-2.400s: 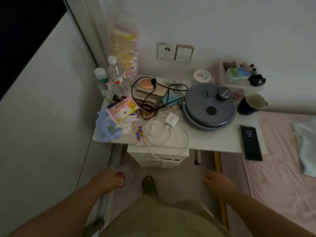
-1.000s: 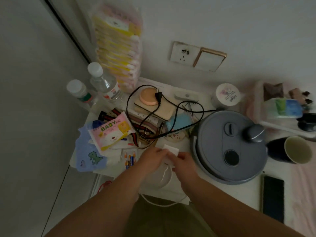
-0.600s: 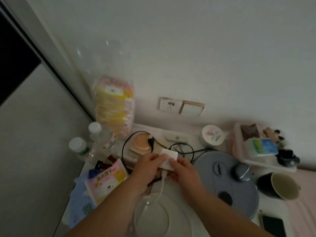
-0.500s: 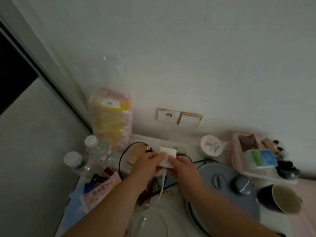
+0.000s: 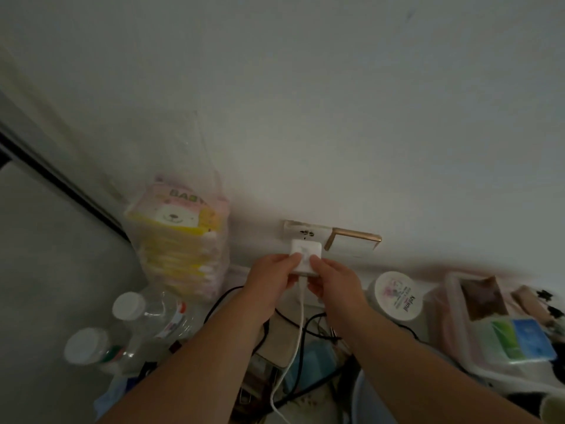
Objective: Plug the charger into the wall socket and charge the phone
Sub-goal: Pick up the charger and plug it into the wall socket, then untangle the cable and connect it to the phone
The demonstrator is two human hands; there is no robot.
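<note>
A white square charger [image 5: 305, 255] is held up against the lower part of the white wall socket [image 5: 305, 233]. My left hand [image 5: 272, 278] pinches its left side and my right hand [image 5: 331, 280] pinches its right side. Its white cable [image 5: 298, 338] hangs down between my forearms to the table. The socket's upper holes show above the charger; whether the pins are in, I cannot tell. The phone is out of view.
A gold-framed light switch [image 5: 351, 244] sits right of the socket. A bagged stack of baby wipes [image 5: 180, 237] and two clear bottles [image 5: 146, 319] stand at the left. A round white tub [image 5: 396, 296], a pink tray [image 5: 504, 328] and black cords [image 5: 308, 328] crowd the table.
Both hands lifted the charger off the table and carried it up to the wall socket. The view has tilted upward, so the grey round appliance and the phone have dropped out.
</note>
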